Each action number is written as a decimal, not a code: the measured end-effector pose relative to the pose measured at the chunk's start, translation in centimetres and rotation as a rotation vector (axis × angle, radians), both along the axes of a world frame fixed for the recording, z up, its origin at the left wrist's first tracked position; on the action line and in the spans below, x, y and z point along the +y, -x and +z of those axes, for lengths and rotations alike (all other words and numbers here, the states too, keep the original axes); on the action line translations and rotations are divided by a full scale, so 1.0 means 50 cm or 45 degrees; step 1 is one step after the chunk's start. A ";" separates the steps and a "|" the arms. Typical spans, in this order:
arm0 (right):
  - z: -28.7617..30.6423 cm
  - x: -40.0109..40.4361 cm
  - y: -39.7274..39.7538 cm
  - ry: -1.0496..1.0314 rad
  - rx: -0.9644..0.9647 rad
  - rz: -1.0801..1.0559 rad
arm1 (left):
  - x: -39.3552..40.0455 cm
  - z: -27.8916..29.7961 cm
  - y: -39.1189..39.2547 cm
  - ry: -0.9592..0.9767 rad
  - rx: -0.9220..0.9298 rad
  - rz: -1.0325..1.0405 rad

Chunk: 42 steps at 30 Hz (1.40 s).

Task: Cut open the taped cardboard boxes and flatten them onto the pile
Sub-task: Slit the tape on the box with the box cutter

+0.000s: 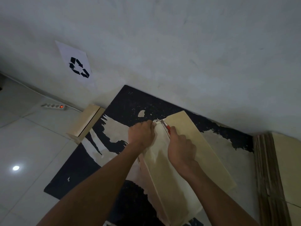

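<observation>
My right hand (180,149) fingers curled round red cutter (166,128), blade at box (179,160) far end; left hand (140,134) fingers curled, gripping box top.

My left hand (141,134) grips the far end of the cardboard box (179,160) on the worn black mat (78,173), while my right hand (181,150) holds a red box cutter (166,127) to its top seam. A second box (85,122) sits at ten o'clock, the flattened pile (270,176) at three o'clock.
</observation>
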State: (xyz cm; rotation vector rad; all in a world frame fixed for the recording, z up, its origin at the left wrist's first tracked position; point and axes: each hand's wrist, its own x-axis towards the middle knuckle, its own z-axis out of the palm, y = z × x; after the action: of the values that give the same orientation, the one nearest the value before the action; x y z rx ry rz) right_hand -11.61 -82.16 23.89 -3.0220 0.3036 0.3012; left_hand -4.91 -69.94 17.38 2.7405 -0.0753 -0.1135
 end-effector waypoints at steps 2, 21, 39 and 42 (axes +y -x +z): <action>0.006 -0.001 -0.007 0.035 -0.003 0.034 | 0.000 -0.001 0.001 0.000 0.000 0.007; 0.043 -0.083 0.196 0.056 0.183 0.030 | -0.008 -0.009 0.007 -0.073 -0.063 0.016; 0.050 -0.173 0.366 0.033 0.297 0.024 | -0.118 0.038 0.180 0.078 -0.155 -0.166; 0.043 -0.190 0.371 -0.022 0.280 0.043 | -0.157 0.027 0.254 0.004 -0.027 -0.313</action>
State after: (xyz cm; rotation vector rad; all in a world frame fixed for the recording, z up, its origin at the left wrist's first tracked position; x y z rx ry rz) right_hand -30.16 -91.64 26.04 -2.9817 0.2641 0.6370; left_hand -17.61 -77.77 18.72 2.7184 -0.4181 -0.1513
